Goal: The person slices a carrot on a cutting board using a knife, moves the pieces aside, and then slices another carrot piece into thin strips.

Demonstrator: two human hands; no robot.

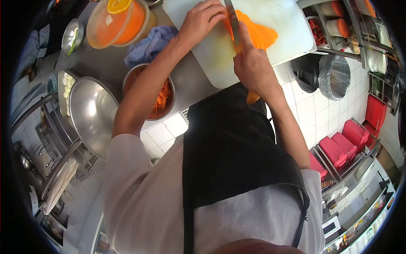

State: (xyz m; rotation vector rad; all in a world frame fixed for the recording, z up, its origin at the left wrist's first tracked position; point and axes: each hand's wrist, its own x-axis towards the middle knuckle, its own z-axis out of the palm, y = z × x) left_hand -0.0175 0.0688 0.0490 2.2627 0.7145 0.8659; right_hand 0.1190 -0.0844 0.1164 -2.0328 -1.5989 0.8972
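Observation:
My right hand (253, 67) is wrapped round the handle of a knife (233, 25), its index finger stretched along the blade. The blade rests among thin orange slices (258, 34) fanned out on the white cutting board (292, 25). Beside the blade, my left hand (202, 21) has its fingers bent against an orange piece (227, 26) on the knife's left side. Below my left forearm, a metal bowl (170, 101) holds orange strips (162, 98). The end of the knife handle (252, 98) shows under my right wrist.
A blue cloth (150, 44) lies on the metal counter (101, 63), near plastic containers (111, 25) with orange contents. A large steel bowl (91, 114) and a small bowl (72, 38) stand left. A lined bin (335, 78) is beyond the board, at right.

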